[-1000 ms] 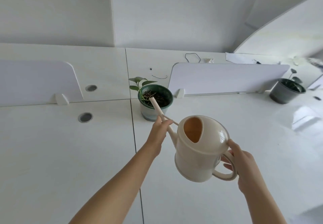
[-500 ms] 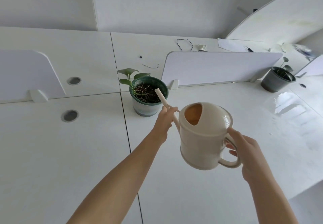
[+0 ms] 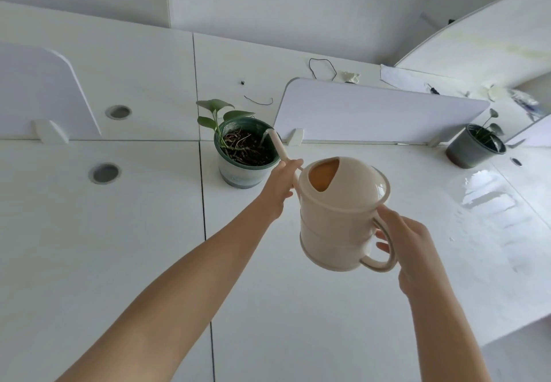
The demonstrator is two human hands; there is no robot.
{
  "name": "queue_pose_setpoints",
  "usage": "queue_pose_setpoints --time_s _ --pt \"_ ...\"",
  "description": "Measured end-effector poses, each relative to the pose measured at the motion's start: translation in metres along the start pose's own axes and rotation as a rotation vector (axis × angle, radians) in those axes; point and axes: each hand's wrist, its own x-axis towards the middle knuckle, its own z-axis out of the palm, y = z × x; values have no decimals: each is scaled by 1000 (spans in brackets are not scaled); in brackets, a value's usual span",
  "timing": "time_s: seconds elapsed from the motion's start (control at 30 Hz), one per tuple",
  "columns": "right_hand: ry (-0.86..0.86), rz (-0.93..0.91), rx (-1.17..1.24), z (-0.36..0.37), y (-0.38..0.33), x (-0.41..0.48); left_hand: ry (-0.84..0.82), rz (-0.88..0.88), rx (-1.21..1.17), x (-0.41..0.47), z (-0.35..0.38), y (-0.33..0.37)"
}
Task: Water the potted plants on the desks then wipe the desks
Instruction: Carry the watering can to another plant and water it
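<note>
1. Right hand, lower right of centre: the fingers are curled through and round the looped handle, closed firmly on it, with the thumb lying on top of the loop.
2. Left hand, centre of the frame: the fingers and thumb are wrapped round the lower part of the spout, where it joins the body.
3. Watering can, cream plastic, is held clear of the desk between the two hands and tilted toward the upper left. Its filling opening faces the camera.
4. The spout tip lies over the right rim of the green pot. A thin pale stream runs from the tip onto the dark soil.
5. Plant: a few broad green leaves rise from the left side of the green pot, which stands on the desk just right of the seam between two tabletops.
6. Divider panel, pale and upright, stands just behind and right of the green pot; a second panel stands at the left edge.
7. Dark grey pot with a small plant sits near the right edge, well apart from the can. A glossy patch shows on the desk in front of it.
8. Two round cable holes lie at centre left; a black wire loop and paper lie at upper right.
</note>
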Motion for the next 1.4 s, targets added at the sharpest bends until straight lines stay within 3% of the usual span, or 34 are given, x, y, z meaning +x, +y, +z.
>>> queue_pose_setpoints --time_s 0.6,0.97,1.4 --pt "-200 -43 65 25 26 -13 192 72 -46 -48 -55 -12" --pt "-305 -56 -45 49 63 -30 430 148 -71 -128 -102 -48" --pt "-369 -73 -75 66 100 -33 554 176 -195 -189 -112 -101"
